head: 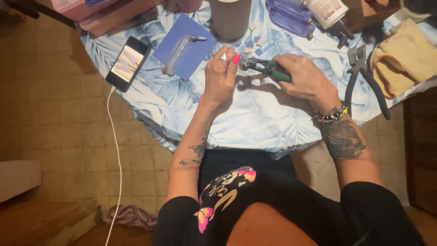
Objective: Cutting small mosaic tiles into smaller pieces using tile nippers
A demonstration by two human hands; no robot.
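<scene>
The left hand (221,75) is pinching a small pale tile piece (223,56) between thumb and fingertips, holding it up just above the patterned tablecloth (255,114). The right hand (304,77) is clenching around the green handles of a pair of nippers (266,68), whose long axis is running from that hand leftward, its dark head pointing at the tile piece and sitting just beside it; whether the two are touching cannot be told. So the piece is lying directly off the tool's tip, at the left hand's fingertips, with both hands close together over the cloth.

Just beyond the hands, a few loose tile chips (254,43), pale and blue, are lying at the foot of a tall cylindrical container (230,18); its contents are hidden. Left of the left hand, a clear tube (178,53) is resting on a blue sheet (185,45), and further left a lit phone (128,64) is charging on a white cable (116,150). Right of the right hand, dark pliers (364,77) are lying beside a yellowish cloth (403,57). Farthest off, a white glue bottle (328,13) is leaning next to a translucent blue tray (289,18).
</scene>
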